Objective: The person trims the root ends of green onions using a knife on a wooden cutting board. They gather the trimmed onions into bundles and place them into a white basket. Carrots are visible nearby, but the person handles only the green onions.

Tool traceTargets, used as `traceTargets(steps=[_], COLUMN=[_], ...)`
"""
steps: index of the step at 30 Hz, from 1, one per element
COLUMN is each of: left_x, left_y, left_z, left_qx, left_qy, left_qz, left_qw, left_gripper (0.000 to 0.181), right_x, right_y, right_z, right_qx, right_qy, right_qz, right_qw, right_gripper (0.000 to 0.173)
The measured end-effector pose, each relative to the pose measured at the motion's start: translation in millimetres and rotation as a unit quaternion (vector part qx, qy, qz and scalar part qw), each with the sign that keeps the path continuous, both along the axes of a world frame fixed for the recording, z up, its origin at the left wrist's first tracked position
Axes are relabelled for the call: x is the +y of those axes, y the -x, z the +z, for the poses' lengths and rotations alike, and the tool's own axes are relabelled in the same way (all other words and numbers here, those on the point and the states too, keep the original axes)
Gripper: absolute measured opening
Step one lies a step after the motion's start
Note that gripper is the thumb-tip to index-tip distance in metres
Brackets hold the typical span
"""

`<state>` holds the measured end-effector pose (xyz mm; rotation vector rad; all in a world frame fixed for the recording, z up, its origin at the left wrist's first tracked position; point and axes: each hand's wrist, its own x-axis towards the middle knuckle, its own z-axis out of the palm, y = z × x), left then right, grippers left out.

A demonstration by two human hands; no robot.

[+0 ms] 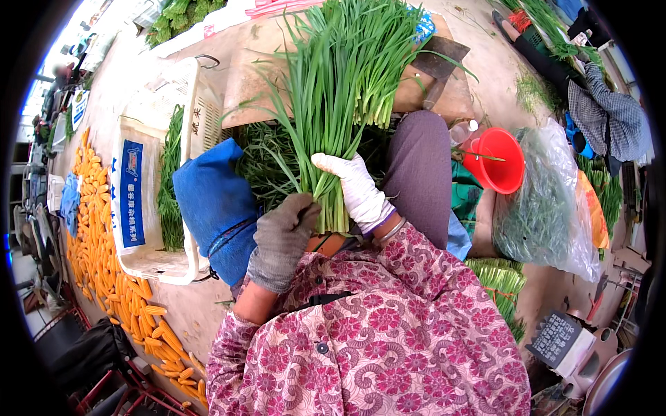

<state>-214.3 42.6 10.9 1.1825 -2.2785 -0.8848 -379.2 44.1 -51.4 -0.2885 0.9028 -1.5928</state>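
A bunch of long green leafy stalks, like garlic chives, stands upright before me, its pale cut ends towards my body. Around its lower part my right hand, in a white glove, is closed with the thumb across the front. My left hand, in a grey knit glove, has its fingers bent at the left edge of the stalk ends; whether it pinches anything is hidden. Behind the held bunch, more chives lie on a wooden board, beside a broad-bladed cleaver. Dark loose greens lie below the board.
At left stands a white plastic basket with greens, near many corn cobs. To the right are a red bucket, a clear bottle, a plastic bag of greens and a tied bundle. Another person sits at upper right.
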Motion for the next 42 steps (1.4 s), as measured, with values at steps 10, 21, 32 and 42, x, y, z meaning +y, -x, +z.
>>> traceTargets(steps=[10, 21, 32, 42], left_x=[44, -17, 4, -20], left_y=[-64, 1, -9, 22], left_z=[14, -14, -35, -29], left_qx=[0.094, 0.239, 0.370, 0.348], left_qy=[-0.245, -0.502, -0.535, -0.574], left_qz=[0.006, 0.101, 0.175, 0.080], left_qw=[0.965, 0.825, 0.739, 0.737], left_gripper=[0.016, 0.050, 0.050, 0.050], right_x=[-2, 4, 7, 8], right_y=[14, 8, 11, 7], right_z=[10, 10, 16, 12], right_qx=[-0.038, -0.046, -0.119, -0.003], right_qy=[0.057, 0.079, 0.083, 0.052], right_qz=[-0.049, 0.030, 0.073, 0.013], right_qw=[0.996, 0.995, 0.987, 0.999], right_gripper=[0.030, 0.047, 0.060, 0.034])
